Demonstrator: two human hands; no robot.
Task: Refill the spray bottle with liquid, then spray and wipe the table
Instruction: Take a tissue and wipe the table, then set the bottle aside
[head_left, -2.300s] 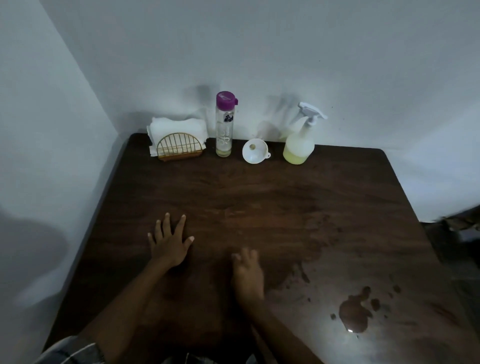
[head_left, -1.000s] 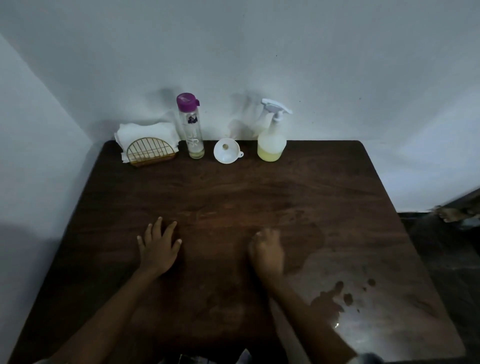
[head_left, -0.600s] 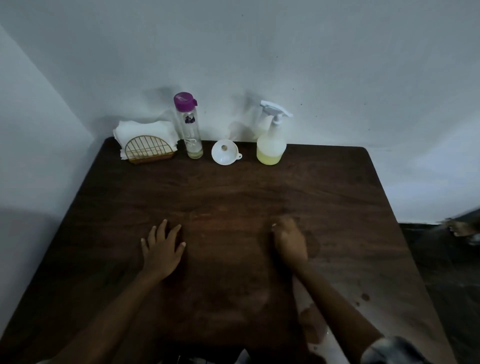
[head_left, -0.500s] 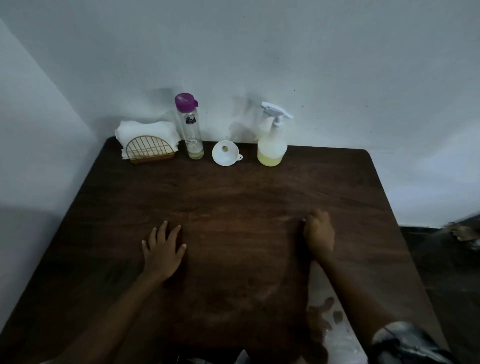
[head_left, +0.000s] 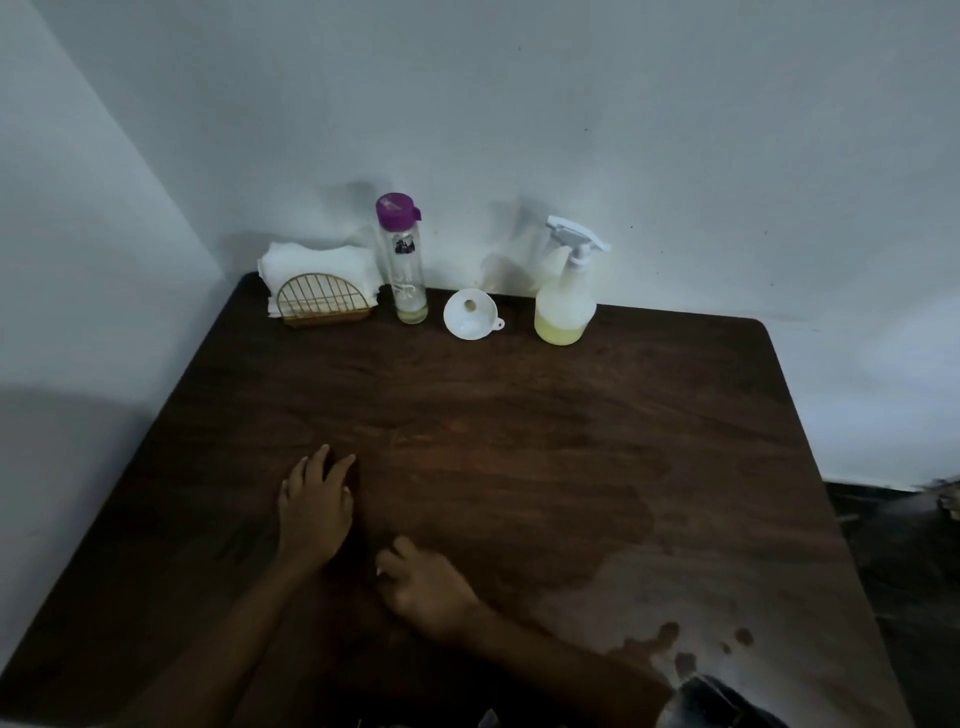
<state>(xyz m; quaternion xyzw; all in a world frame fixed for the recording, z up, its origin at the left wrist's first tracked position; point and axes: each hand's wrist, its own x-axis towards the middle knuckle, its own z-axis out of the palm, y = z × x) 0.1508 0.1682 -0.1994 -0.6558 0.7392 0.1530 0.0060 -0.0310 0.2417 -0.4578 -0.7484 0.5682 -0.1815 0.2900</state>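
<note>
Fingers (head_left: 318, 470) of the left hand (head_left: 314, 512) lie straight and relaxed, flat on the dark wood-grain desk (head_left: 519, 415) and holding nothing. Just to its right, the right hand (head_left: 431, 587) rests knuckles-up with its fingers (head_left: 400, 553) curled down against the wood; I cannot tell whether they clasp anything beneath them. Along the far edge by the pale wall, a half-round gold wire holder (head_left: 324, 304) keeps a stack of soft white napkins (head_left: 317, 260) upright. Beside it stands a tall, slim clear bottle (head_left: 408, 275) with a purple cap and only a thin yellowish layer at its bottom. Next comes a small white plastic funnel (head_left: 470, 314), lying tipped with its mouth towards the camera. The spray bottle (head_left: 565, 301) stands upright at the back of the desk, right of the funnel and well apart from both hands: a translucent, rounded body with a white trigger head, holding pale yellow liquid in its lower part. On the near right, a broad wet sheen (head_left: 649, 597) dulls the wood, with a few dark droplets (head_left: 670, 636) at its near edge.
</note>
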